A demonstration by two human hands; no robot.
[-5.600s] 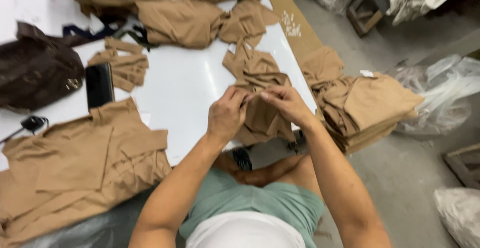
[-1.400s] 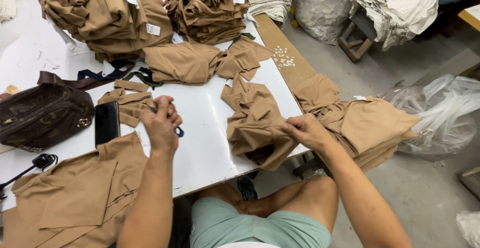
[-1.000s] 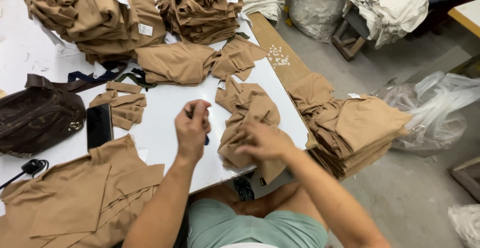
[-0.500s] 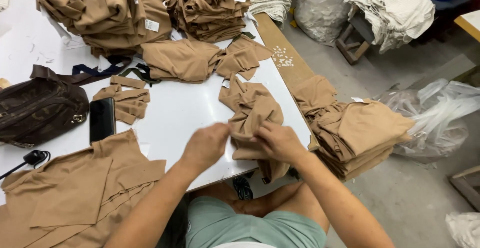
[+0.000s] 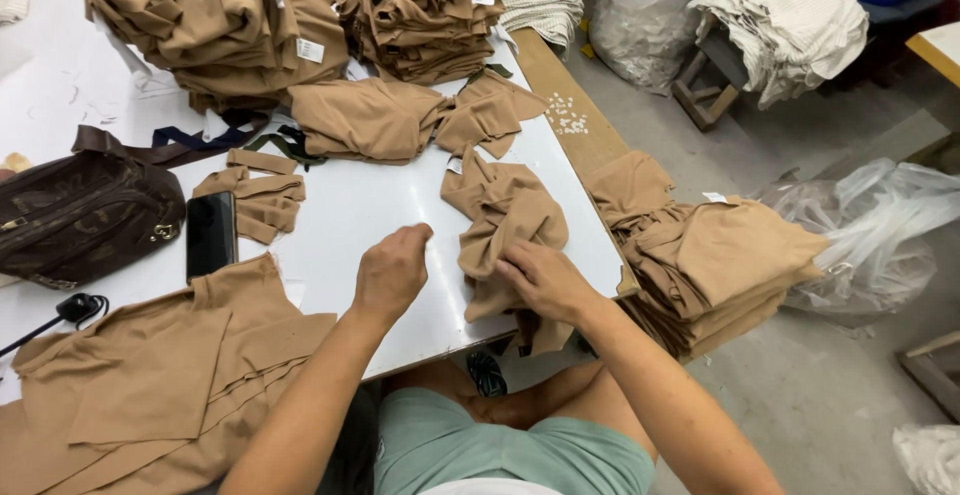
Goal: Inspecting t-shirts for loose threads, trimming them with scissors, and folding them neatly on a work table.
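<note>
Landmark: the white table [image 5: 370, 215].

We sit at its near edge, both forearms reaching over it. Our right hand [image 5: 545, 280] lies flat on a crumpled tan cloth piece [image 5: 505, 225] at the table's near right corner, fingers spread and pressing down, thumb tucked against a fold; part of the piece hangs over the table's edge. Our left hand [image 5: 392, 273] rests on bare tabletop just left of that piece, fingers curled loosely inward. We cannot tell whether anything small is pinched inside the curl.

Step in hand, as we judge it: working one tan piece at a time, pinned by the right hand while the left closes in on its left margin.

Next move would call for the left fingers to open and catch the cloth's near edge, with the right keeping it from sliding off the corner.

Around the table:
- flat tan stack [image 5: 150, 385] at the near left
- black phone [image 5: 210, 235] left of centre
- brown bag [image 5: 85, 215] at the left edge
- folded tan bundles [image 5: 220, 25] along the far side
- more tan pieces piled [image 5: 720, 265] off the right side, beside the table
</note>
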